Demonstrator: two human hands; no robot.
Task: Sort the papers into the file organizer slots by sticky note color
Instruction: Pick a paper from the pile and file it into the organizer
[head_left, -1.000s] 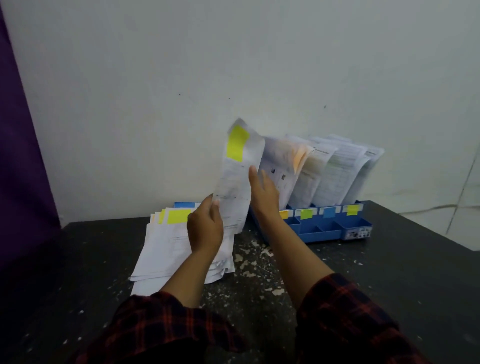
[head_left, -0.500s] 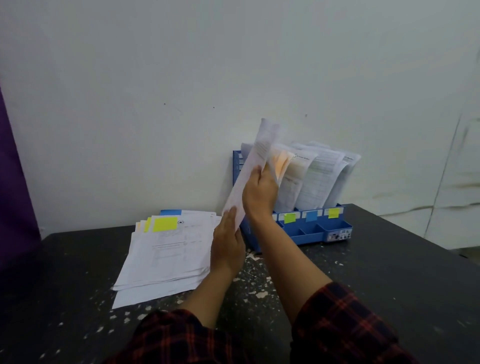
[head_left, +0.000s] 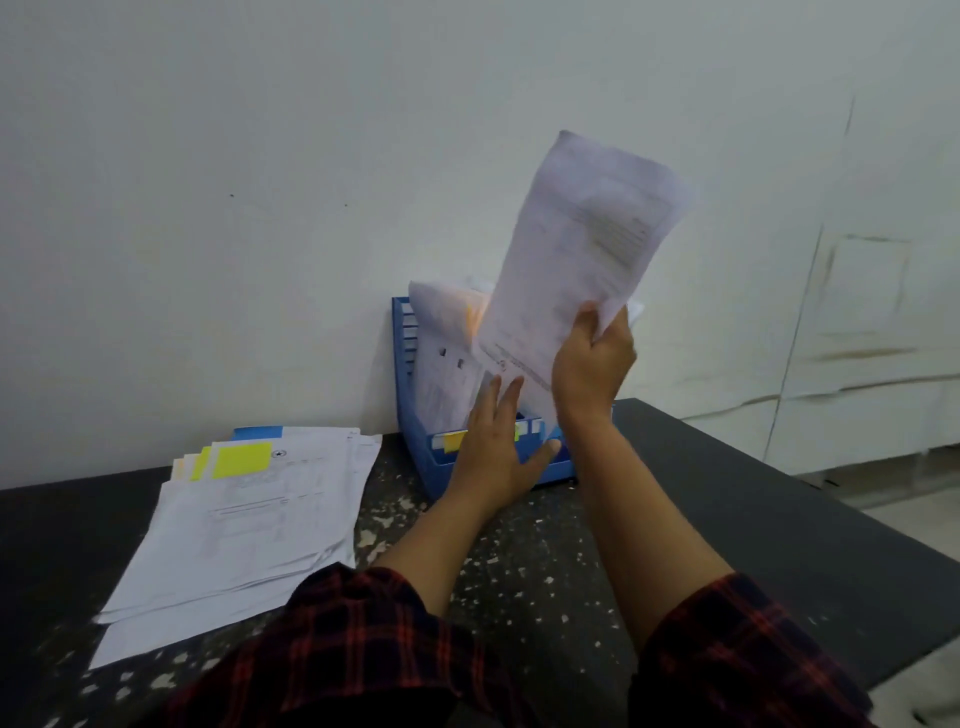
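The right hand (head_left: 595, 364) gripped a sheet (head_left: 582, 249) above the organizer (head_left: 415, 447); left fingers (head_left: 498, 395) lay spread, apparently steadying filed papers. It needed lowering edge-first.

A blue organizer (head_left: 410, 364) stands by the wall with white papers upright in its slots. Small yellow tags (head_left: 453, 441) mark the slot fronts. One white sheet (head_left: 582, 249) is up in the air above it, tilted and a bit blurry. To the left a pile of papers (head_left: 249, 519) lies flat, and the top one has a yellow note (head_left: 241, 460) near its far edge
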